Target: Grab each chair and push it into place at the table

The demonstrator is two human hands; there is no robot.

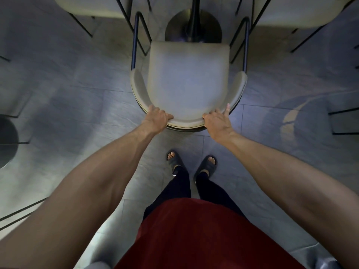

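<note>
Well, on my feed the head camera looks almost straight down onto a floor (68,98) of large grey stone-look tiles, dimly lit, with pale patches of sheen and thin grout lines. At the top centre is the table pedestal (193,26), a round, dark brassy foot with a dark column rising from it. I cannot make out the tabletop itself.

The chair (188,80) stands directly in front of the person. It has a cream padded seat, a low curved back wrapping its near side, and thin black metal legs. In my view the front of the seat overlaps the near edge of the pedestal's foot, and the front legs stand on either side of that foot. The left hand (157,118) grips the top rim of the back left of centre, fingers curled round it and thumb laid along the rim. The right hand (217,121) holds the rim right of centre. Its thumb is on top and one finger lies straight along the rim, while the others are tucked round the outer side where I cannot see them.

A second chair (87,4) and a third chair (291,12), with the same cream padding and black legs, sit at the upper left and upper right, flanking the pedestal. Their thin legs slant in close to the front legs of the chair. Another round dark foot (5,140) shows at the left edge, and black frame bars (342,123) at the right edge. Two feet in dark slides (174,162) stand just behind the chair, with a red shirt (194,239) nearest the camera.
</note>
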